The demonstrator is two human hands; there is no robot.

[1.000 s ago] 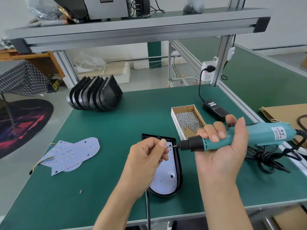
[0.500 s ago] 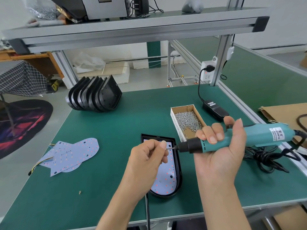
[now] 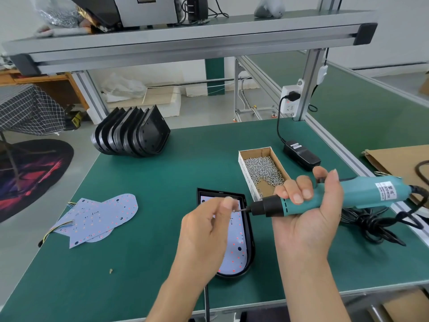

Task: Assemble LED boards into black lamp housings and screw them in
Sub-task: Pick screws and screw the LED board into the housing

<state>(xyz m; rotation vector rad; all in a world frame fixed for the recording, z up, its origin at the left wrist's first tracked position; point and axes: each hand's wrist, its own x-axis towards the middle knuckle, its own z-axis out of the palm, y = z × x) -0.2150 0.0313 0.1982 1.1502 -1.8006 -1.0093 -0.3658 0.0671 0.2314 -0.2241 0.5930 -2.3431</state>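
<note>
A black lamp housing (image 3: 251, 247) lies on the green table near the front edge, with a pale LED board (image 3: 234, 252) seated inside it. Above it, my right hand (image 3: 304, 219) grips a teal electric screwdriver (image 3: 343, 196) held almost level, bit pointing left. My left hand (image 3: 209, 226) pinches a small screw (image 3: 236, 209) against the bit tip. Several loose LED boards (image 3: 99, 219) with coloured wires lie at the left. A row of empty black housings (image 3: 132, 135) stands at the back left.
An open cardboard box of screws (image 3: 262, 170) sits just behind my right hand. A black power adapter (image 3: 301, 156) and coiled black cable (image 3: 371, 226) lie at the right. An aluminium frame post (image 3: 308, 87) carries a socket; a shelf (image 3: 185, 36) spans overhead.
Both hands have drifted slightly lower and closer together, keeping the screw at the bit tip. Nothing on the table has moved.
</note>
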